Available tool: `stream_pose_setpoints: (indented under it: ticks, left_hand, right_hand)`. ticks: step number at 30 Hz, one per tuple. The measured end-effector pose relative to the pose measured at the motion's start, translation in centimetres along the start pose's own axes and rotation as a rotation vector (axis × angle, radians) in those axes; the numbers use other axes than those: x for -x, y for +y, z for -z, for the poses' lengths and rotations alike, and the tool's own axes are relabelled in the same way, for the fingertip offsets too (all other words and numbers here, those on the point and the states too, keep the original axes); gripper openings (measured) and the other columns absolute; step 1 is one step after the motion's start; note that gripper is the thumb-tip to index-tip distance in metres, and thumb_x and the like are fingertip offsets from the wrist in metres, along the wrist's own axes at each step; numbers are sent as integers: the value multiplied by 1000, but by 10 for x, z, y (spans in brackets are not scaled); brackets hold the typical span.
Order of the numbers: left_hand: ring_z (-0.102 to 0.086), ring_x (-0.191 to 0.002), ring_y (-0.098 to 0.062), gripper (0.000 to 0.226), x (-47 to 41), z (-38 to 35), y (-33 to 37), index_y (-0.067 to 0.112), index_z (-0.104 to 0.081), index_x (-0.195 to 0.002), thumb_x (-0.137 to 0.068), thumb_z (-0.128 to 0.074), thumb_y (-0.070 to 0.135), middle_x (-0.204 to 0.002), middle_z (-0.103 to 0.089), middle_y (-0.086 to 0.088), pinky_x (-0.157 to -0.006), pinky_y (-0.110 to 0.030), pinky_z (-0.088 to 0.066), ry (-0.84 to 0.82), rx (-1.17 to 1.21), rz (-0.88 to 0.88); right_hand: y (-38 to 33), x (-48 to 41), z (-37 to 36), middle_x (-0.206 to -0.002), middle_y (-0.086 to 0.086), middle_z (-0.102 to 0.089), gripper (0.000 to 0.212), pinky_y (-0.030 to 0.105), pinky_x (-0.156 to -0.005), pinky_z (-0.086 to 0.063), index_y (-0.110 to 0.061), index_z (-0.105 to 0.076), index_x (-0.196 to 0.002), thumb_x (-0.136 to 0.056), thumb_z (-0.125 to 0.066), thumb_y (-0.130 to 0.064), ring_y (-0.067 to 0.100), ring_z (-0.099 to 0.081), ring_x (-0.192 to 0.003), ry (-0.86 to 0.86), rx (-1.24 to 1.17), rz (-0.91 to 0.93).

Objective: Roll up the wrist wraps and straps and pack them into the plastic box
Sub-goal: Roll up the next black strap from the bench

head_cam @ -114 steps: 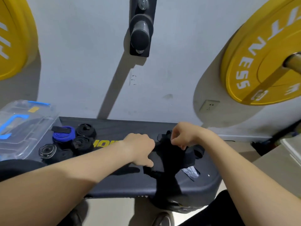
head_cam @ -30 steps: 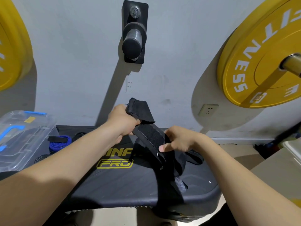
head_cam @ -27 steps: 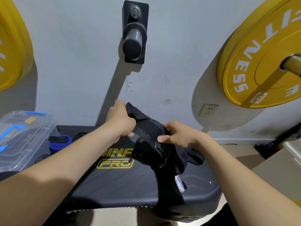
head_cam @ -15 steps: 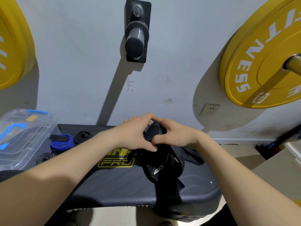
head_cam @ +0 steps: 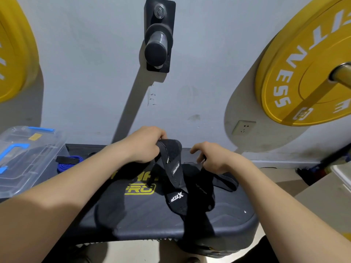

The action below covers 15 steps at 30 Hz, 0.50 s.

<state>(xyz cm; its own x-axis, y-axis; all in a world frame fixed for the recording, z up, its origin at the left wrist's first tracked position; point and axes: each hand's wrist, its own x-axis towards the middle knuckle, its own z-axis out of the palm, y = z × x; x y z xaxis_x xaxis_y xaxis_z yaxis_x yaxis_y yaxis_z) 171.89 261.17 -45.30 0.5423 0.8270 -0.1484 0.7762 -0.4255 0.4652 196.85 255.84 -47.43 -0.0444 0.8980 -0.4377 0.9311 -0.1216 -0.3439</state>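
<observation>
Fingers (head_cam: 154,136) of the left hand (head_cam: 141,147) were curled round the top end of a black wrist wrap (head_cam: 170,155), held up off the bench. Those of the right hand (head_cam: 214,158) were curled too, pinching a narrow black strap (head_cam: 206,178) out of the same heap.

Far left, the clear plastic box (head_cam: 22,162) sat at the bench's end, its lid apparently on, and a blue strap (head_cam: 70,164) lay just beside it. The bench pad (head_cam: 133,215) carried the rest: a tangle of black wraps (head_cam: 191,204) under and between the hands, part of it trailing over the near edge.

The step looked like freeing one wrap for rolling. To do it well, the left hand ought to pinch the end flat while the right drew the crossing strap sideways and clear, not up through the loops. Rolling should begin only once the wrap hung free, tight from the first turn, with any fastening tab left for last. A hard pull risked dragging the heap off the edge.
</observation>
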Motion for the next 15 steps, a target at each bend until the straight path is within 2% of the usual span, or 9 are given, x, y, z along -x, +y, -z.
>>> stream_pose_setpoints:
  ticks: [2, 3, 5, 6, 8, 11, 13, 15]
  left_hand:
    - [-58, -133, -27, 70, 4, 8, -1, 30, -61, -145, -90, -42, -9, -140, -68, -2, -112, -39, -48, -47, 11, 7]
    - [-51, -144, -25, 78, 7, 11, 0, 31, -53, -155, -91, -39, -11, -152, -60, 0, -119, -36, -42, -90, 6, 0]
    - [-42, -152, -22, 80, 10, 13, 0, 28, -44, -162, -93, -37, -12, -162, -49, 2, -125, -35, -34, -165, -25, -20]
    - [-44, -150, -24, 77, 11, 13, 0, 27, -43, -161, -93, -38, -11, -161, -47, -1, -124, -36, -34, -201, -37, -15]
    - [-54, -134, -29, 67, 11, 12, -2, 26, -45, -154, -94, -46, -4, -146, -44, -5, -117, -41, -43, -271, -55, 20]
    - [-62, -110, -23, 59, 11, 10, -3, 26, -51, -140, -87, -79, 21, -125, -42, 1, -102, -40, -53, -290, -116, 7]
    - [-64, -104, -17, 67, 11, 10, -3, 25, -59, -129, -75, -92, 45, -118, -53, 6, -96, -36, -56, -230, -109, -20]
    - [-66, -97, -10, 72, 10, 10, -2, 25, -69, -117, -65, -88, 70, -105, -69, 11, -90, -37, -59, -136, -66, -34]
  right_hand:
    - [5, -2, 0, -108, -2, -72, 68, 28, -76, -52, -24, -56, -146, -87, -45, 7, 21, -66, -100, 38, 21, -28]
    - [7, -3, 1, -106, -1, -74, 67, 28, -75, -52, -24, -59, -144, -86, -43, 7, 21, -67, -99, 62, 33, -33]
    - [7, -6, 3, -105, 2, -74, 65, 31, -79, -53, -24, -64, -139, -86, -41, 6, 22, -66, -97, 108, 49, -30]
    - [5, -7, 4, -105, 2, -73, 65, 31, -80, -52, -25, -66, -137, -85, -41, 5, 20, -64, -96, 125, 51, -23]
    - [1, -7, 5, -104, 1, -71, 58, 30, -83, -50, -27, -69, -134, -85, -49, -2, 20, -62, -97, 135, 51, -6]
    - [-3, -4, 3, -112, 1, -67, 50, 32, -90, -55, -29, -70, -133, -84, -72, -20, 24, -65, -109, 106, 135, 23]
    - [-2, -3, 0, -120, 3, -67, 54, 38, -89, -61, -29, -68, -135, -83, -73, -13, 26, -66, -108, 78, 207, -1]
    - [2, -3, -2, -124, 6, -64, 54, 40, -86, -63, -25, -68, -134, -84, -73, -5, 28, -68, -105, 61, 224, -59]
